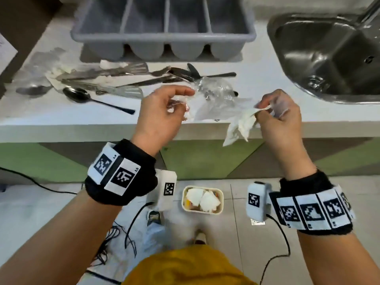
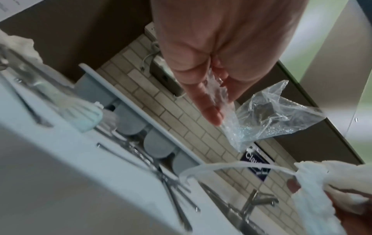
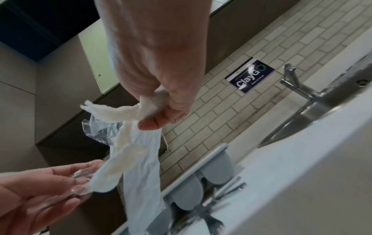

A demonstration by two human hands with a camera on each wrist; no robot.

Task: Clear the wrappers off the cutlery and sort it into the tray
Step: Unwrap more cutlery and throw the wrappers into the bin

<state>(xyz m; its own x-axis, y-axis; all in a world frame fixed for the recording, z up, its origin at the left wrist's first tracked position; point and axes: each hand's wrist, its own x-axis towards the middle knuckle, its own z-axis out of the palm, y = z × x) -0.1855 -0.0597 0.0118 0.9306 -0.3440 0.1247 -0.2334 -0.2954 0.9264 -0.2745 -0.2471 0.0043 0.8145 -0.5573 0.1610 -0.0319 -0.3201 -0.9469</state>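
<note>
My left hand (image 1: 178, 99) pinches a clear plastic wrapper (image 1: 213, 95) above the counter's front edge; in the left wrist view the clear plastic wrapper (image 2: 267, 117) hangs from the left hand (image 2: 217, 101). My right hand (image 1: 269, 105) pinches a white paper napkin (image 1: 240, 126) that dangles over the edge; the right wrist view has the right hand (image 3: 161, 117) gripping the white paper napkin (image 3: 128, 152). Loose cutlery (image 1: 115, 81), some still wrapped, lies in a pile in front of the grey divided tray (image 1: 162, 36). A black-handled spoon (image 1: 82, 95) lies nearest me.
A steel sink (image 1: 329, 56) is set into the white counter (image 1: 61, 116) at the right. On the floor below stands a small cream bin (image 1: 220, 196) with crumpled napkins in it, and black cables (image 1: 127, 229) trail around my feet.
</note>
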